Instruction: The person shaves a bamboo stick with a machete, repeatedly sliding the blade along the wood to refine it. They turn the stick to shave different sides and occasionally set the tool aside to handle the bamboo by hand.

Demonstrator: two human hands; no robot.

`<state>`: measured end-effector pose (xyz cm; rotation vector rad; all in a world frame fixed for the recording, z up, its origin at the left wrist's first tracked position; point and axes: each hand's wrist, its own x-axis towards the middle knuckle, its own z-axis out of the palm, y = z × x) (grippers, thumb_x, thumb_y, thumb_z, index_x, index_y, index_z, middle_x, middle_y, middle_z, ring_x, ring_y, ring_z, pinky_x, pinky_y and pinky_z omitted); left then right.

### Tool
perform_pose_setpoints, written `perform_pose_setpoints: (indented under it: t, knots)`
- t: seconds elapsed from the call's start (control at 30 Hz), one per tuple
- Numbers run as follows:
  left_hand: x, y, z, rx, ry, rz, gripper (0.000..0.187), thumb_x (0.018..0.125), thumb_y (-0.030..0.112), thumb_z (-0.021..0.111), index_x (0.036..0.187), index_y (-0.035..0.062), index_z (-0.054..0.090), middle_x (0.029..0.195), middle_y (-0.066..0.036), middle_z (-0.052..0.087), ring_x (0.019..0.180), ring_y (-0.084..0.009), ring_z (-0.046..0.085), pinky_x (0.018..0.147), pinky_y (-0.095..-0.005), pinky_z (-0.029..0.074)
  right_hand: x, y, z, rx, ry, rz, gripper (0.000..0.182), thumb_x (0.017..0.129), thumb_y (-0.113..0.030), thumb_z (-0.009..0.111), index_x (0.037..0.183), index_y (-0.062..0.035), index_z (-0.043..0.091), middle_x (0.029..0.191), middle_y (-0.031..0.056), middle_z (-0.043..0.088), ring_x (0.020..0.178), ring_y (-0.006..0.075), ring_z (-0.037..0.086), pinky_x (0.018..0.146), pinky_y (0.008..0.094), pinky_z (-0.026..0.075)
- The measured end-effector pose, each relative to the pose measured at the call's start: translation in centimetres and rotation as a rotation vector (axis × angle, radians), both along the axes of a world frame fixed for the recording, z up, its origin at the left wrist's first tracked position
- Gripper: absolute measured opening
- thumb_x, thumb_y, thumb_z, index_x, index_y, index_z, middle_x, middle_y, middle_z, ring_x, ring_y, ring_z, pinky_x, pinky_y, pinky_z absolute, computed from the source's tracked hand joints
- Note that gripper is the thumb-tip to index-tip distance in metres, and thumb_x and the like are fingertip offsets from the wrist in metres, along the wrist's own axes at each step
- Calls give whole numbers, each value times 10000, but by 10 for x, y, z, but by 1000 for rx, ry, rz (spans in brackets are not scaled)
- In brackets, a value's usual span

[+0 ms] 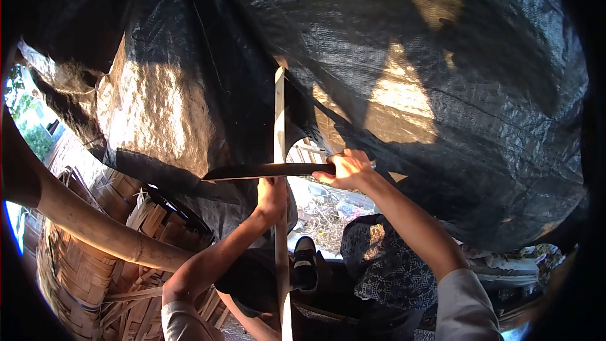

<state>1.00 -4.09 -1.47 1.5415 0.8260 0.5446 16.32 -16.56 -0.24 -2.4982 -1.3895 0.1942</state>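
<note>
A long, pale bamboo strip (pixel 279 120) stands nearly upright in the middle of the head view, running down past the bottom edge. Closed around it below its middle is my left hand (pixel 271 197). My right hand (pixel 348 169) grips the handle end of a machete (pixel 265 171), its fingers wrapped round and hiding most of the handle. The dark blade lies level across the strip, just above my left hand, with its tip pointing left.
A black plastic tarp (pixel 492 107) hangs in front, sunlit in patches. Woven bamboo baskets (pixel 76 265) stand at the lower left, with a thick bamboo pole (pixel 107 230) slanting past them. Below are a shoe (pixel 305 256) and dark patterned cloth (pixel 394 278).
</note>
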Motion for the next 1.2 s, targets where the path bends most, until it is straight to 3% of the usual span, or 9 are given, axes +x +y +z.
perform_pose_setpoints:
  t: [0.07,0.23,0.4,0.73,0.8,0.83,0.87,0.93,1.2]
  knots:
    - [1,-3,3,23,-34,44,209,941,279,414,851,94,453,558,-4,413,434,-91,403,380,-236,344,-1,4,-3,14,-48,18,739,705,-753,427,976,-105,660,965,182,616,939,274,597,803,387,468]
    - [-10,-20,17,-40,-14,-21,377,934,386,357,758,69,462,570,0,405,454,-89,391,414,-252,393,14,16,-20,676,-330,-44,710,763,-660,475,605,21,600,564,218,584,537,340,617,448,381,493]
    - [-7,-32,28,-117,-91,-56,379,962,362,325,740,78,444,531,-4,383,419,-99,355,405,-255,379,5,7,2,396,4,-122,581,826,-561,466,716,-19,642,669,205,614,720,385,613,675,443,491]
    - [-7,-24,21,-205,-150,-97,352,967,335,306,735,98,425,510,7,355,419,-83,336,383,-236,322,-2,1,0,497,-247,345,376,760,-426,610,659,-66,652,496,132,552,481,298,589,475,378,471]
    - [-10,-30,23,-176,-149,-75,355,964,354,315,737,103,420,513,18,347,405,-80,324,358,-228,293,21,15,-18,727,-344,199,395,770,-430,610,651,-54,640,502,135,562,473,319,583,478,388,483]
    - [-12,-31,18,-136,-140,-96,367,963,369,320,724,105,410,508,25,328,392,-79,304,345,-226,264,24,19,-13,722,-469,-50,630,796,-597,482,715,2,659,576,205,590,533,347,611,514,393,502]
    - [-13,-33,15,-136,-143,-96,367,963,369,320,724,105,410,508,25,328,392,-79,304,345,-226,264,34,21,-2,471,-107,-163,691,815,-606,438,765,50,647,709,262,615,717,386,631,650,411,513]
    - [-11,-36,23,-223,-156,-144,368,965,364,320,714,107,400,501,25,312,392,-77,296,347,-227,254,39,17,3,465,111,-252,721,824,-612,411,806,72,638,805,280,615,863,408,604,764,425,486]
    - [-2,-26,24,-293,-158,-127,372,971,358,293,703,113,375,483,27,279,375,-80,267,347,-232,233,19,-4,12,352,21,-190,639,818,-597,436,764,6,638,705,219,620,736,364,628,663,409,496]
